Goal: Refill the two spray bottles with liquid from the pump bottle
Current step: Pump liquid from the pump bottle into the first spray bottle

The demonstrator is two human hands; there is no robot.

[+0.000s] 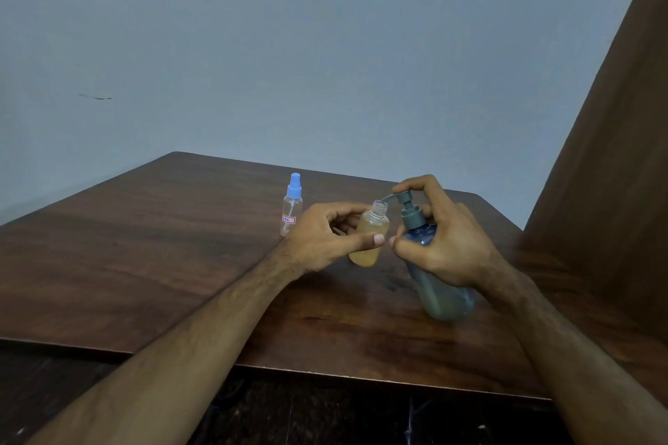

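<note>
My left hand (pixel 327 233) grips a small clear spray bottle (pixel 369 238) with its cap off, nearly full of yellowish liquid and tilted a little. My right hand (pixel 442 240) is wrapped around the blue pump bottle (pixel 439 285), with a finger on top of the grey pump head (pixel 405 197). The pump's spout reaches to the open neck of the small bottle. A second spray bottle (pixel 292 208), clear with a blue spray cap and a red-edged label, stands upright on the wooden table (pixel 162 246) to the left, apart from both hands. It looks empty.
The dark wooden table meets a blue-grey wall at the back. A brown wooden panel (pixel 614 155) rises along the right side. The table's front edge runs below my forearms, with dark floor beneath.
</note>
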